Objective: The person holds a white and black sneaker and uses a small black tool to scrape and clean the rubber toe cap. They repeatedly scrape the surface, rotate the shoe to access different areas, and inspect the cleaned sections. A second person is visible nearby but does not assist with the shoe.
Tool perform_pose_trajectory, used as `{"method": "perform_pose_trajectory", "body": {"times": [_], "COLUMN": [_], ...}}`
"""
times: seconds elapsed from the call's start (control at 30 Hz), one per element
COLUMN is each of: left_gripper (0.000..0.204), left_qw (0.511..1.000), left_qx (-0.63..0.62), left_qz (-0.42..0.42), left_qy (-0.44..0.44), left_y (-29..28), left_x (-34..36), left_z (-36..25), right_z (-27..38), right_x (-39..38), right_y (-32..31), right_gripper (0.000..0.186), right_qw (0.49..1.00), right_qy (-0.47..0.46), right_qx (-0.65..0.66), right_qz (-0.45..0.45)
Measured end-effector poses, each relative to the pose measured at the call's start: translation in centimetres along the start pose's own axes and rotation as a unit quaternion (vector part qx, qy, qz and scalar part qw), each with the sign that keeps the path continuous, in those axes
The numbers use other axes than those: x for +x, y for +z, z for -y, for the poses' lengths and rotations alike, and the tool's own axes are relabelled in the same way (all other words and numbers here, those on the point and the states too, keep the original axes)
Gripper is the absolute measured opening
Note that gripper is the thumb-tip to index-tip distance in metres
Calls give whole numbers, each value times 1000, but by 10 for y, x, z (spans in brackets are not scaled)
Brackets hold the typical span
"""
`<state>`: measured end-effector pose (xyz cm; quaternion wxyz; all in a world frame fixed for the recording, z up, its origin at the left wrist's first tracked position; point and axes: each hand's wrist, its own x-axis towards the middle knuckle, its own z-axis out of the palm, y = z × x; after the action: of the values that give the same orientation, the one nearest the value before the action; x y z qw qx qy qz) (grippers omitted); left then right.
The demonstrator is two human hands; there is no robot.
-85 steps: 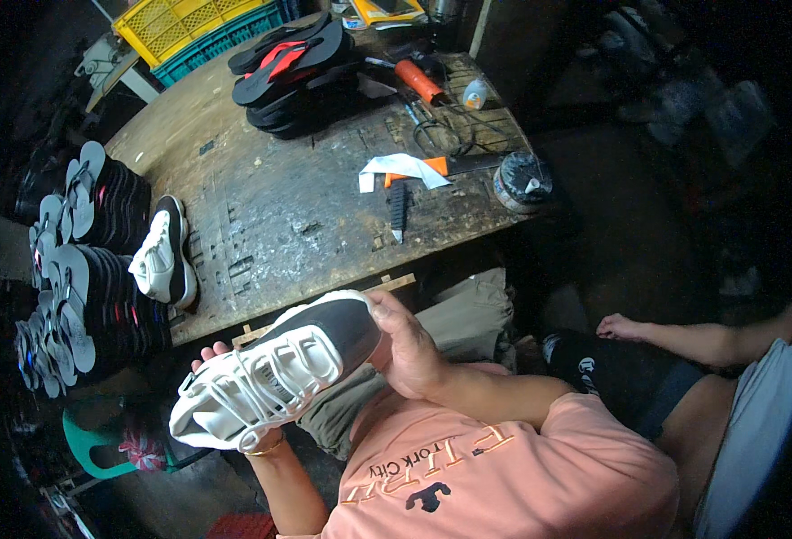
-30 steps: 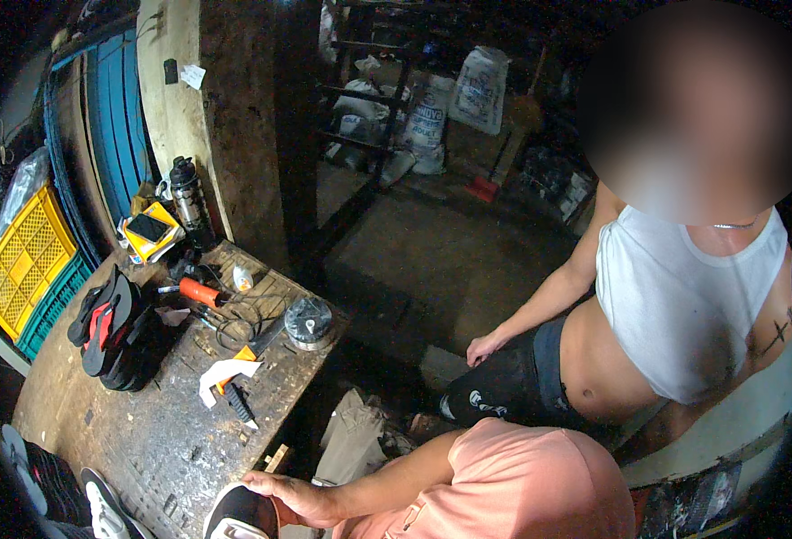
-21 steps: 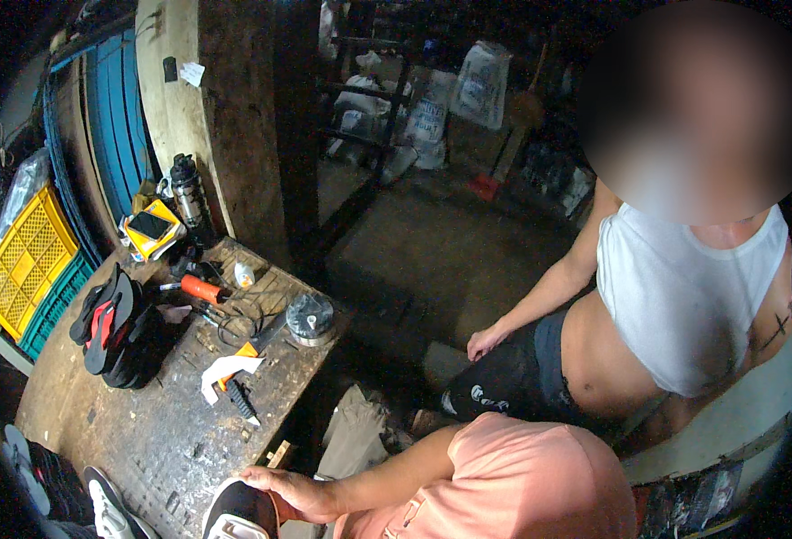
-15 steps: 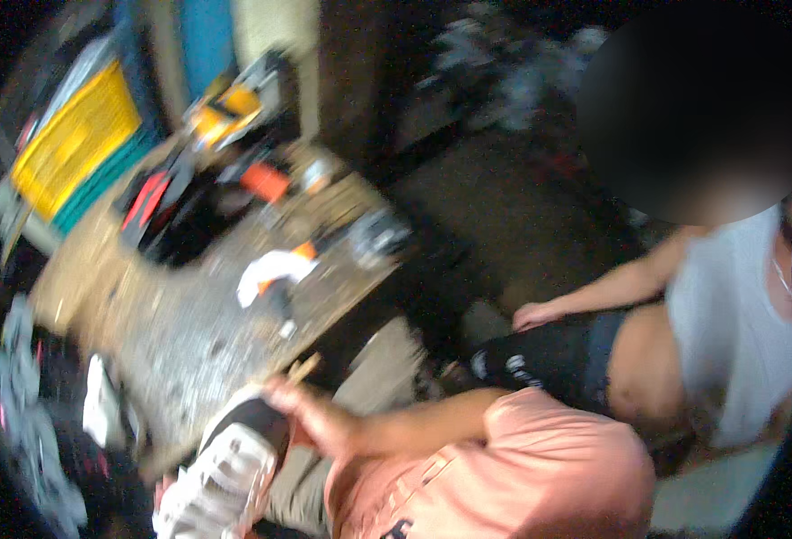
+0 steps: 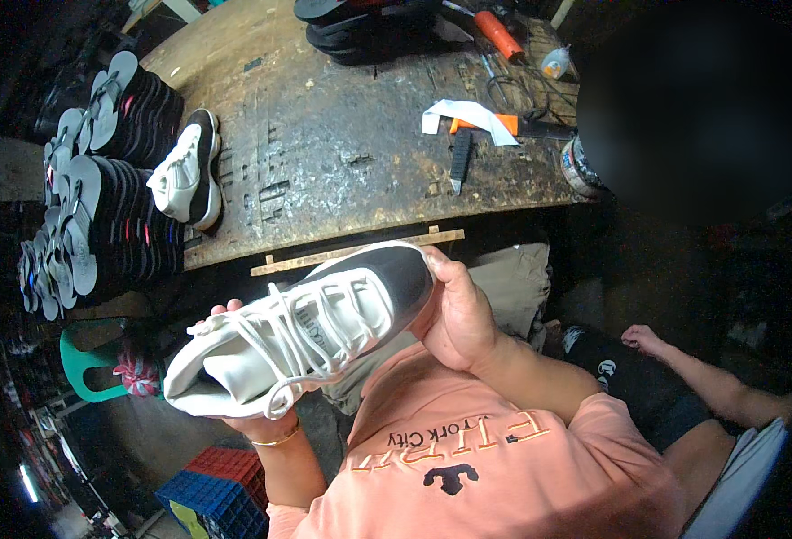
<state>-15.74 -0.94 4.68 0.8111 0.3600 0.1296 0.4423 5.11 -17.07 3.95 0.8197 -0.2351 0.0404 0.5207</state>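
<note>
A white lace-up sneaker with a dark toe lies across both my hands, its laces and opening facing up. My right hand grips the toe end, thumb along the edge. Beneath the heel end is my left hand, whose fingertips show over the far side; the shoe hides its palm. Another white and black sneaker stands on the worn wooden table, near its left edge. Also on the table are a black utility knife and a white strip draped over something orange.
Stacked grey flip-flops rise at the left. Black soles, an orange-handled tool, a small bottle and a can sit farther back. A green chair and plastic crates stand lower left; a co-worker's arm is at right.
The view has turned and steadied. The sneaker has gone from slanting at the lower left to lying nearly level across the middle, with both hands on it.
</note>
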Motion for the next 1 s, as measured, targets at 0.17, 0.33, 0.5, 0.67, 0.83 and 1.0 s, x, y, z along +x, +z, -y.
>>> {"method": "perform_pose_trajectory", "body": {"times": [0.17,0.33,0.5,0.67,0.83,1.0], "left_gripper": [83,80,80,86,82,83], "left_qw": [999,993,780,934,990,614], "left_qx": [0,110,623,354,104,780], "left_qz": [39,36,47,55,73,96], "left_qy": [-10,-6,7,2,-68,80], "left_y": [-6,-16,-24,-42,-61,-50], "left_x": [2,0,-3,-10,-9,-6], "left_z": [-3,1,-1,7,1,3], "right_z": [-1,-2,-3,-5,-8,-9], "right_x": [2,2,-3,-6,-8,-10], "right_y": [-2,1,1,-1,2,8], "right_gripper": [43,41,34,32,32,31], "right_qw": [1000,1000,1000,997,996,995], "right_qy": [16,0,4,15,-8,-23], "right_qx": [-4,-8,-15,-74,-89,-91], "right_qz": [-6,-7,0,-15,-8,-16]}}
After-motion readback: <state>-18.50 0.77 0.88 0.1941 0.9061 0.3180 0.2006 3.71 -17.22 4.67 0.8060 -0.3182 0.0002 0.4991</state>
